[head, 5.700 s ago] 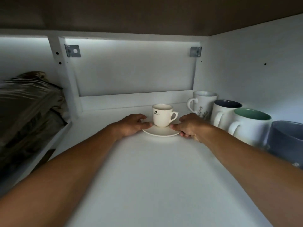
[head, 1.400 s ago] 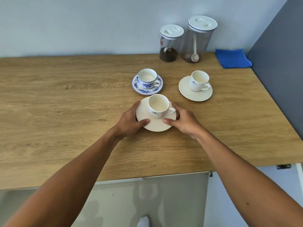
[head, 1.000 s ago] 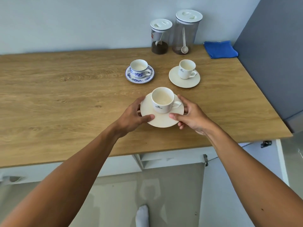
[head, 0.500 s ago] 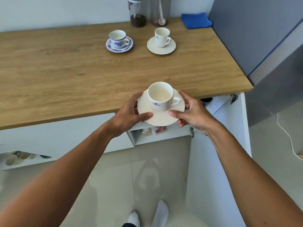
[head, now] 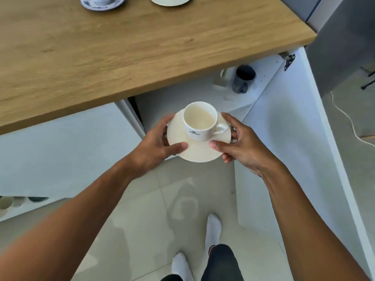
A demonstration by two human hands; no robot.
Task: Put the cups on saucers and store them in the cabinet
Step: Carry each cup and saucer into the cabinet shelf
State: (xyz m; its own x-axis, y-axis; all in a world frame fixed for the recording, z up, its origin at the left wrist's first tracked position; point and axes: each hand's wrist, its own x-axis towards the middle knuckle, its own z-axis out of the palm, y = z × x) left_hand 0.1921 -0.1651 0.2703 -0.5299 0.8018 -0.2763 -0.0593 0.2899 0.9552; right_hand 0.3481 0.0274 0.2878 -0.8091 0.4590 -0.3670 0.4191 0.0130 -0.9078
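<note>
A cream cup (head: 199,120) with a small dark logo stands upright on a cream saucer (head: 197,151). Both are in the air below the counter's front edge, in front of the open cabinet (head: 182,94). My left hand (head: 156,145) grips the saucer's left rim, thumb on top. My right hand (head: 241,142) grips the right rim the same way. On the wooden counter (head: 121,47), at the top edge of view, sit a blue-patterned saucer (head: 101,3) with its cup and a second cream saucer (head: 170,0), both cut off.
The cabinet door (head: 284,149) stands open to the right of my hands. Mugs (head: 242,78) sit on the shelf inside at the right. My feet in white socks (head: 213,226) stand on the pale tiled floor. A cable (head: 345,116) lies on the floor at far right.
The cup and saucer came off the counter, held by both hands, and have dropped below its front edge toward the open cabinet. My view has tilted down; the other cups slid to the top edge.
</note>
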